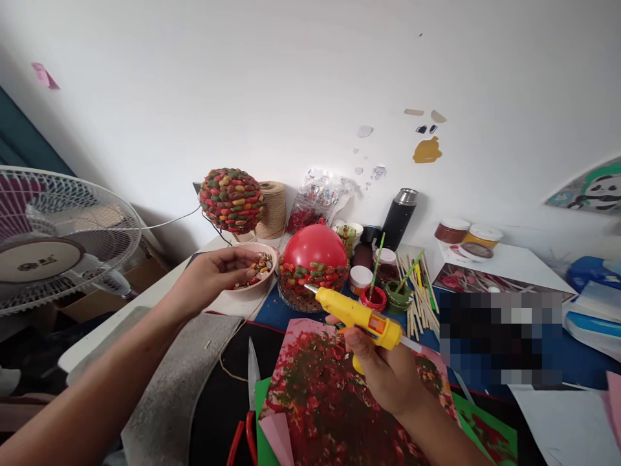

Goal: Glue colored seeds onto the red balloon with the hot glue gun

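the right hand point(392, 375) is grasping a yellow plastic glue gun point(350, 312), its metal tip point(311, 289) near the smooth red balloon point(315, 246), whose lower part carries bumpy painted shells point(317, 277). the balloon rests in a woven basket point(292, 300). the left hand point(213, 275) is at a round, pale bowl point(252, 293) of loose shells point(264, 263); i cannot tell if it pinches one. the white counter point(90, 344), partly under a blue mat point(268, 316), stands against a white wall point(218, 97), beside a fan point(43, 254).

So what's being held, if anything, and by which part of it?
The right grip holds the yellow glue gun by its handle. The left grip is at the pale bowl of small pieces; whether it holds one can't be told.
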A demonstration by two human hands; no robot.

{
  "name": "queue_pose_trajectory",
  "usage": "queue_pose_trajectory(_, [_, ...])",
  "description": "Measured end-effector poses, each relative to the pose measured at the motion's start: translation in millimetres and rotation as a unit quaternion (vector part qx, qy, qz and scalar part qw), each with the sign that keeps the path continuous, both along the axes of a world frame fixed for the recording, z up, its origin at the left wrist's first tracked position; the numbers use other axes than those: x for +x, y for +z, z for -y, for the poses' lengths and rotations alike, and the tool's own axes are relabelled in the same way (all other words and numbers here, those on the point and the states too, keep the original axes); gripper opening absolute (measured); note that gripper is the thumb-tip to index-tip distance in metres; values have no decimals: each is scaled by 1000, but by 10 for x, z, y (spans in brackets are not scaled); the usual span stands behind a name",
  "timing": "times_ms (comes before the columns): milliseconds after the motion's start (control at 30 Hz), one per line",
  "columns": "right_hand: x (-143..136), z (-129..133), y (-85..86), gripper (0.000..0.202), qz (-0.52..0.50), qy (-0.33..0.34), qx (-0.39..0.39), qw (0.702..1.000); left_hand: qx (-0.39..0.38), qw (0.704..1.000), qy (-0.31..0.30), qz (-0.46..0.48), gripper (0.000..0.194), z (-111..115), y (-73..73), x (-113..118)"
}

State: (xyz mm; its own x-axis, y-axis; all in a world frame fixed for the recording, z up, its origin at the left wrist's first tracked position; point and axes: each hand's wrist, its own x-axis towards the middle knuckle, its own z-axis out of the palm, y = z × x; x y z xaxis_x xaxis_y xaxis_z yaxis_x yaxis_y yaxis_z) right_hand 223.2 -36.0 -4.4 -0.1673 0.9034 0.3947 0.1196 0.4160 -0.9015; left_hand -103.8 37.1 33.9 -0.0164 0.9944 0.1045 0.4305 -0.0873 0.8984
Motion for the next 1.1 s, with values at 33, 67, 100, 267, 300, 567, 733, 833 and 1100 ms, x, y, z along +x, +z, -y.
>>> queue_pose_trajectory(33, [3, 2, 2, 59, -12, 0, -8, 1000, 3, 999, -13, 49, 52, 40, 8, 101])
queue_pose_trajectory(67, [9, 2, 1, 61, -24, -2, -16, 1000, 8, 995, -29, 98, 47, 74, 7, 207])
queue_pose_trajectory(100, [18, -2, -4, 62, -35, -8, -23, 999, 7, 988, -49, 146, 43, 103, -1, 315])
queue_pose_trajectory(267, [83, -64, -51, 66, -84, -51, -53, 994, -34, 946, -174, 273, 31, 256, -22, 882])
queue_pose_trajectory(300, [90, -81, -55, 66, -91, -62, -59, 992, -41, 941, -206, 267, 27, 300, -11, 996])
queue_pose_trajectory(567, [72, -177, 0, 71, -130, -120, -59, 982, 103, 930, -289, 201, 9, 520, -150, 1542])
queue_pose_trajectory(733, [87, -187, 1, 83, -107, -97, -73, 987, 121, 953, -204, 186, 12, 504, -375, 1447])
queue_pose_trajectory(833, [71, -184, 0, 82, -114, -79, -75, 987, 110, 956, -206, 178, 12, 504, -430, 1417])
queue_pose_trajectory(1100, [75, -201, -21, 80, -116, -75, -74, 988, 133, 954, -207, 171, 13, 551, -421, 1449])
